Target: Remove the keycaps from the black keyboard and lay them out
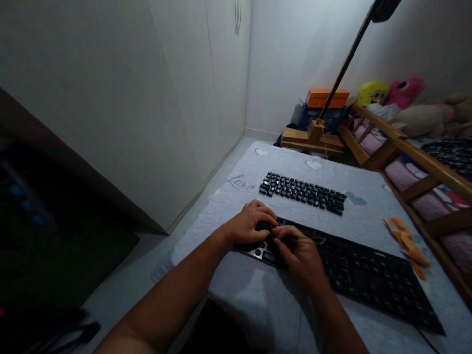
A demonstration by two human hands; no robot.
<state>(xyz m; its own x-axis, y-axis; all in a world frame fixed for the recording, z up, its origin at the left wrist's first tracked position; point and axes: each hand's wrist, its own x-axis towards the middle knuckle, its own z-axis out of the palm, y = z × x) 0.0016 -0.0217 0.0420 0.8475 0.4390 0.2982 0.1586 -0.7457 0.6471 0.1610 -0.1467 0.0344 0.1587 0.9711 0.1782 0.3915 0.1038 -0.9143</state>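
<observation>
A long black keyboard lies on the pale bedspread, its bare switch positions showing across much of it. At its left end, my left hand curls over the board, with thumb and fingers closed against it. Right beside it, my right hand is closed in a pinch on a thin wire tool, whose metal end sticks out over the keyboard. Both sets of fingertips meet at the same spot, and what lies under them is hidden. Beyond the keyboard, loose black keycaps are laid out in rows.
An orange cloth lies to the right of the keyboard. A wooden bed rail runs along the right, with stuffed toys behind it. A wooden stand with a dark pole is at the back; a white wardrobe is at left.
</observation>
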